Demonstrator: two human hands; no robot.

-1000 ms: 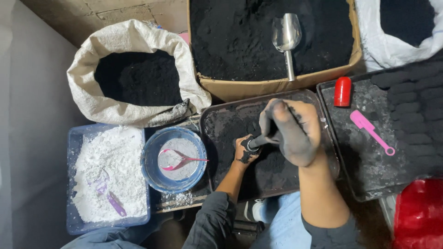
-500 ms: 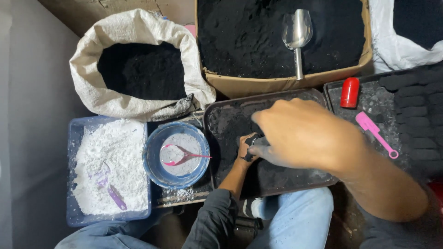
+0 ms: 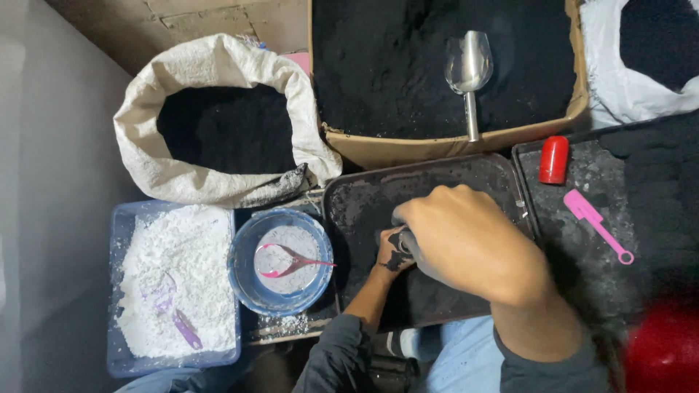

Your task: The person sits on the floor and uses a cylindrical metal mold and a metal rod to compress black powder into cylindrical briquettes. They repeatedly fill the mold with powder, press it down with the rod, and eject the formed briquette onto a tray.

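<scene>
Over black tray [image 3: 357, 196], hands [image 3: 466, 244] grip a small, soot-blackened object [image 3: 403, 241].

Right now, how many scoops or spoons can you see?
4. A metal scoop lies in the cardboard box of black powder, a pink spoon in the blue bowl, a purple scoop in the white powder tub, a pink scoop on the right tray. Others may be buried.
</scene>
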